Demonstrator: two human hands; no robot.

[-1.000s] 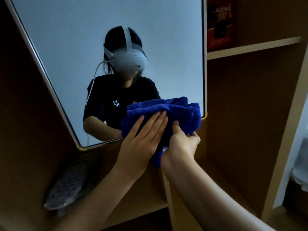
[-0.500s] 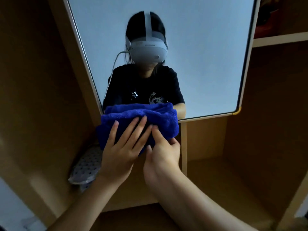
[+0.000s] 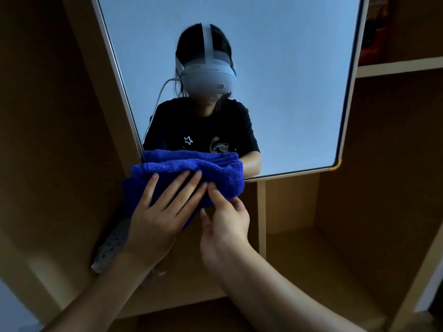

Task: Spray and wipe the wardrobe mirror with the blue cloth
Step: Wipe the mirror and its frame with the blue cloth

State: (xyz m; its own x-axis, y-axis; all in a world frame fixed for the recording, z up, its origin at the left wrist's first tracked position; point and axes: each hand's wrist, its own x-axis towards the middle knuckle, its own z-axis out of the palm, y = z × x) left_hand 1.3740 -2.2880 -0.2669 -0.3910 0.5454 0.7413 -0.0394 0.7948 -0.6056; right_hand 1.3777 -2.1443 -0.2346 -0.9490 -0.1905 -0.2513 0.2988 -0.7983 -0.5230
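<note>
Pressing blue cloth (image 3: 215,171), left fingers (image 3: 167,190) flat

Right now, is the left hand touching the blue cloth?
Touching. The head view shows the left hand with straight fingers laid flat on the blue cloth, no gap.

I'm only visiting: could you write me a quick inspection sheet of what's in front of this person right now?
Surface: wardrobe mirror, bare glass.
Job's things: blue cloth bunched over the mirror's lower left corner; no spray bottle seen.
Clutter: perforated grey item on the shelf below.
Hands: left hand flat on the cloth; right hand pinching its edge.
Cables: headset cable, reflected.
Surroundings: wooden wardrobe shelves.
</note>
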